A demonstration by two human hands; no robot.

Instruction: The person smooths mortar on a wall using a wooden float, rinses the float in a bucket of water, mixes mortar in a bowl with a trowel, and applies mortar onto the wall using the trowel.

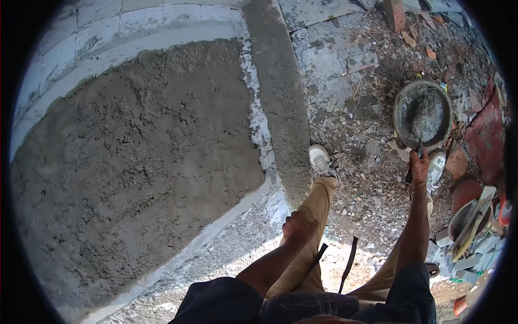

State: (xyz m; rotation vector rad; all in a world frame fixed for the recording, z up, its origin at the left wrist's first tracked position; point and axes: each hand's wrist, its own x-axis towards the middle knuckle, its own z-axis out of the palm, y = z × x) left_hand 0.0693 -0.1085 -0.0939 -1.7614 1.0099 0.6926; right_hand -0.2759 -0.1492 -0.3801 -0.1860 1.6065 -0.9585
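Note:
My right hand is closed around the handle of a trowel. The trowel's blade dips into a round, mortar-crusted bowl on the ground, and wet grey mortar coats the inside. My left hand rests on my left knee over the tan trousers, its fingers curled in, and no tool shows in it. To the left spreads a large patch of fresh grey mortar with a rough, pitted surface, smoother at its right edge.
A mortar-covered ledge runs between the patch and the rubble-strewn ground. Pale block edging borders the patch at the top. On the right are a bucket with a wooden stick, a red sheet and broken tiles. A brick stands at the top.

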